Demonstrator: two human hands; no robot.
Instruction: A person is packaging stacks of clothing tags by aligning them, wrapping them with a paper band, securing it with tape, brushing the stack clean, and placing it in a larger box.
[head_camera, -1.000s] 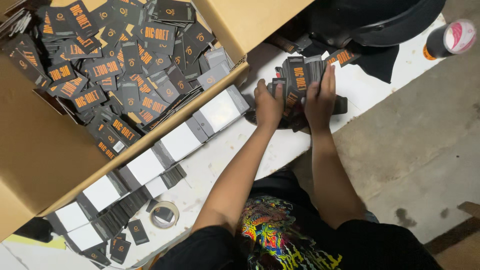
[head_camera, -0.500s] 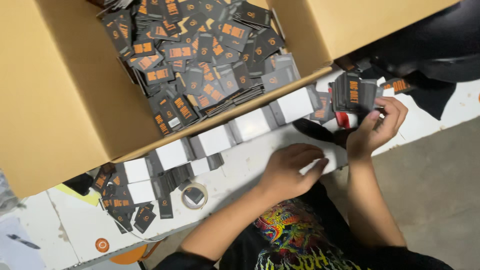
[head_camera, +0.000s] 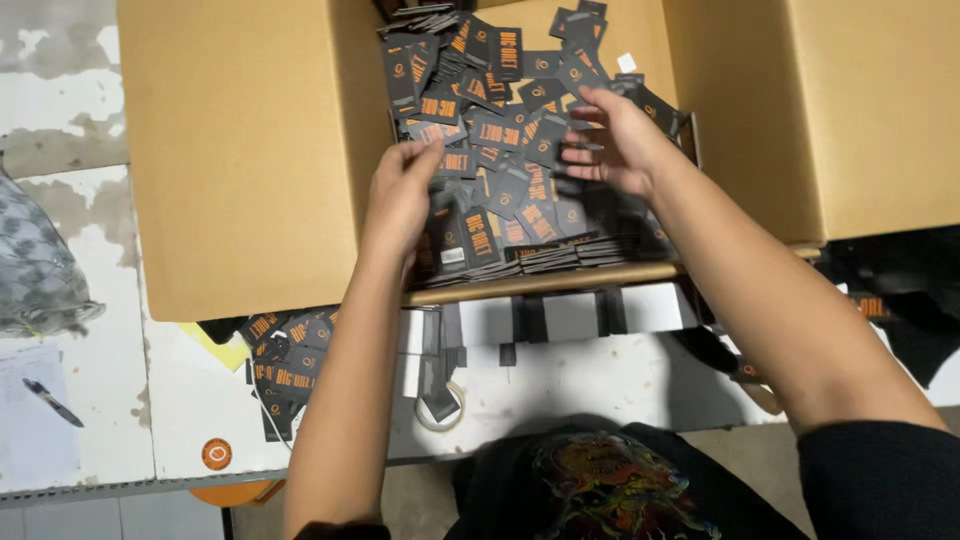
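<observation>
Left hand (head_camera: 402, 195): reaching into the box (head_camera: 240, 160), fingers curled loosely down, tips touching the tags (head_camera: 500, 150); gripping nothing visibly.
Right hand (head_camera: 622, 140): hovering over the right part of the pile, fingers spread open, tips brushing the top tags.
Tags: lying in a loose heap of dark cards with orange print, filling the open middle of the box, stacked neatly along the near wall.
Box: sitting on the white table (head_camera: 600, 385), flaps folded outward.
Spare tags (head_camera: 285, 365): lying scattered on the table, just below the box's left flap.
Bundles (head_camera: 570, 315): lying in a row along the near side of the box.
Tape roll (head_camera: 445, 410): resting near the table edge.
Pen (head_camera: 52, 402): lying on paper, far left.
</observation>
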